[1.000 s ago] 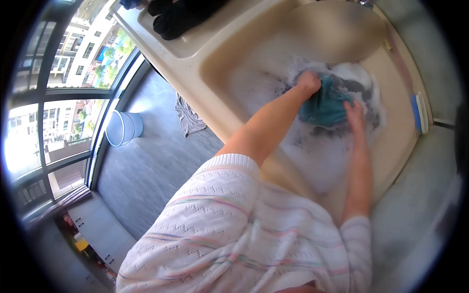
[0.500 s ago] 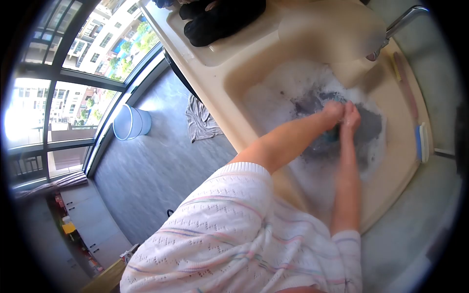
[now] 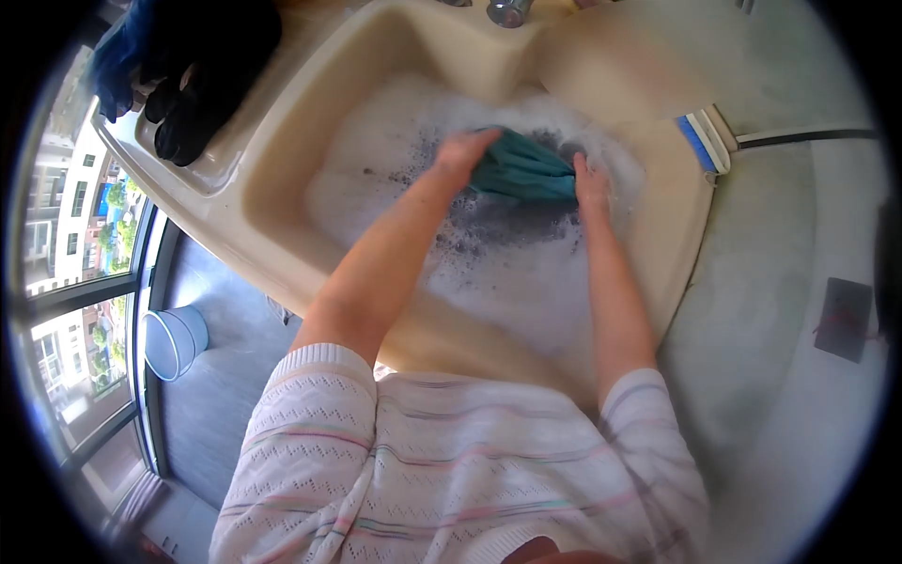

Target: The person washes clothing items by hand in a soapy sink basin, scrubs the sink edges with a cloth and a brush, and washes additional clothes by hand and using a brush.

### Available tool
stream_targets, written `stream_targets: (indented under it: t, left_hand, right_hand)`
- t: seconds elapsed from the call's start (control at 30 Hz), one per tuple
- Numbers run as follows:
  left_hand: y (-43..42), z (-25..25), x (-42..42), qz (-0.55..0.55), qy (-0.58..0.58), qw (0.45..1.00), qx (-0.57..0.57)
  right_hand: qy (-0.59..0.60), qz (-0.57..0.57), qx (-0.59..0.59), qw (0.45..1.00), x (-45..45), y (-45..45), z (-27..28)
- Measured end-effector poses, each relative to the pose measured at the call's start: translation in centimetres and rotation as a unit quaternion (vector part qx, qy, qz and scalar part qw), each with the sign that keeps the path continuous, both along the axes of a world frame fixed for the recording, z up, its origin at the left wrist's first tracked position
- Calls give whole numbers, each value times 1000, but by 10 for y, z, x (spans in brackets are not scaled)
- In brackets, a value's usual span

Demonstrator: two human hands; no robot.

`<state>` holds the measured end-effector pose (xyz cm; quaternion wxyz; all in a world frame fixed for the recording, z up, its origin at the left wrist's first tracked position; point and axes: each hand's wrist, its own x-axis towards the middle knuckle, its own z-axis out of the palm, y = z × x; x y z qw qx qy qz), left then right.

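A wet teal cloth is stretched between my two hands, just over the sudsy water in the beige sink. My left hand grips its left end with the fingers closed. The right end is pinched in my right hand. White foam with dark gaps surrounds the cloth, and the water below it looks grey.
Dark clothes lie on the ledge at the upper left. A metal tap is at the top. A blue-and-white brush rests on the right rim. A light blue bucket stands on the floor at left.
My hands were close together over the water half a second ago; now they are apart with the teal cloth spread between them. The view has turned, and the sink appears further left.
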<state>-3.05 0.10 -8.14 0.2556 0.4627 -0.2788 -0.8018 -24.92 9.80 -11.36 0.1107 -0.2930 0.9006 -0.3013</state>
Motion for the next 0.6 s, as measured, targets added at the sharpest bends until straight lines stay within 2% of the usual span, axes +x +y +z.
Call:
stream_targets:
  t: [0.03, 0.1, 0.13, 0.17, 0.23, 0.27, 0.3, 0.33, 0.37, 0.4, 0.47, 0.5, 0.53, 0.6]
  left_hand:
    - [-3, -13, 11, -21, -93, 994, -60]
    - [-7, -25, 21, -61, -282, 941, -177]
    - [-3, -30, 18, -112, -290, 931, -192]
    - [4, -31, 9, -162, -297, 918, -206]
    - [6, -18, 7, -244, -324, 881, -243]
    - [-1, -36, 15, -218, -283, 902, -243]
    - [-15, -65, 24, -192, -238, 921, -242]
    - [-15, -41, 27, -126, -184, 969, -105]
    - [-15, -15, 29, -35, -136, 990, 30]
    - [-8, 6, 24, -30, -122, 991, 53]
    - [3, 23, 14, -16, -92, 990, 101]
    - [3, 10, 9, -50, -9, 990, 130]
    - [0, 0, 5, -67, 63, 983, 156]
    - [-8, -30, 9, -93, 200, 954, 204]
  right_hand:
    - [-198, 53, -68, 976, -6, 6, 5]
    - [-46, 144, -40, 988, 27, 10, 15]
    - [28, 186, -25, 982, 43, 11, 14]
    - [-48, 268, 44, 961, 49, 11, 5]
    - [-83, 347, 89, 930, 38, 8, 2]
    - [-99, 385, 112, 911, 34, 7, 11]
    - [-178, 255, 136, 941, 24, 7, 25]
    - [-246, 201, 49, 947, 20, 8, 24]
    - [-310, 141, -39, 939, 17, 8, 21]
    - [-369, 81, -128, 917, 15, 8, 22]
    - [-285, 159, -143, 934, 54, -3, 29]
    - [-244, 211, -142, 936, 70, -9, 23]
    - [-221, 255, -120, 933, 100, -13, 46]
    - [-76, 352, -150, 921, 158, -12, 93]
